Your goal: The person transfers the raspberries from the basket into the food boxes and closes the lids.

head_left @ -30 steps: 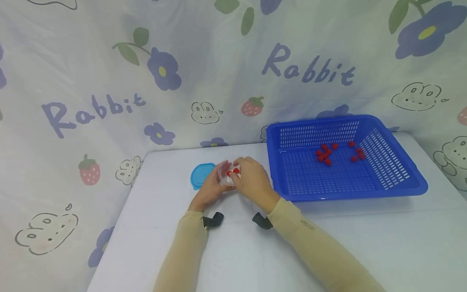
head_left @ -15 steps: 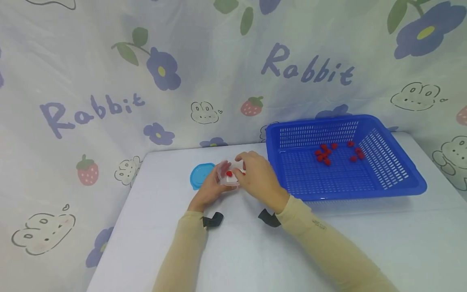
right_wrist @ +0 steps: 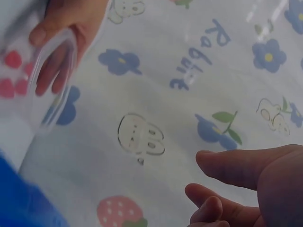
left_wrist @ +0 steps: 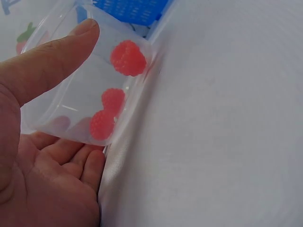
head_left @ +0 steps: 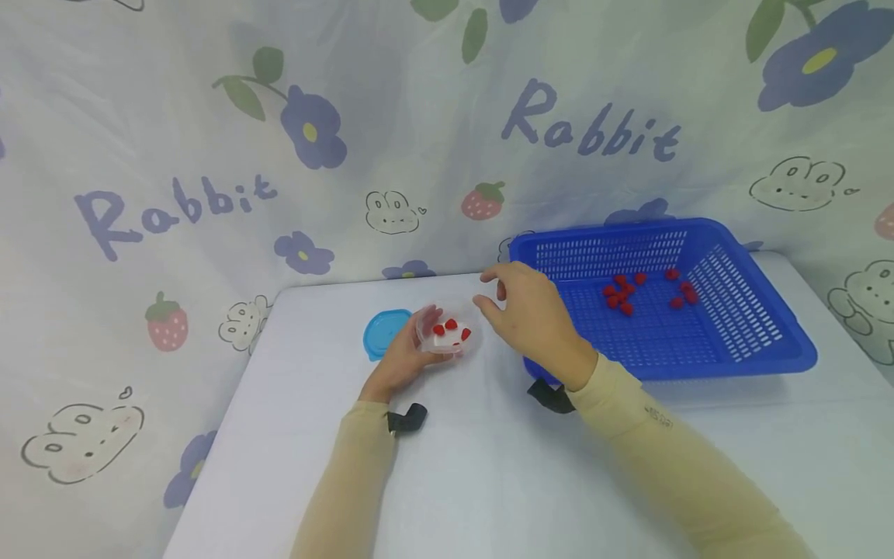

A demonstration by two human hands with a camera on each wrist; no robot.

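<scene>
A clear plastic tub (head_left: 447, 341) holds several red raspberries (left_wrist: 128, 58). My left hand (head_left: 407, 359) grips this tub from its left side, thumb over the near wall and fingers round the other side. To the right of the tub, my right hand (head_left: 528, 314) hovers in the air by the left edge of the blue basket. Its thumb and fingers stand apart with nothing between them, as the right wrist view (right_wrist: 246, 189) of that hand also shows. A blue round lid (head_left: 384, 332) lies on the table, partly behind my left hand.
A large blue plastic basket (head_left: 663, 365) stands on the right of the white-covered table (head_left: 461, 481), with several more raspberries (head_left: 620, 295) on its floor. Behind the table hangs a patterned curtain (head_left: 419, 116).
My right hand has drawn out of the tub and moved right and up towards the basket. More raspberries now show in the tub, which my left hand keeps in place.
</scene>
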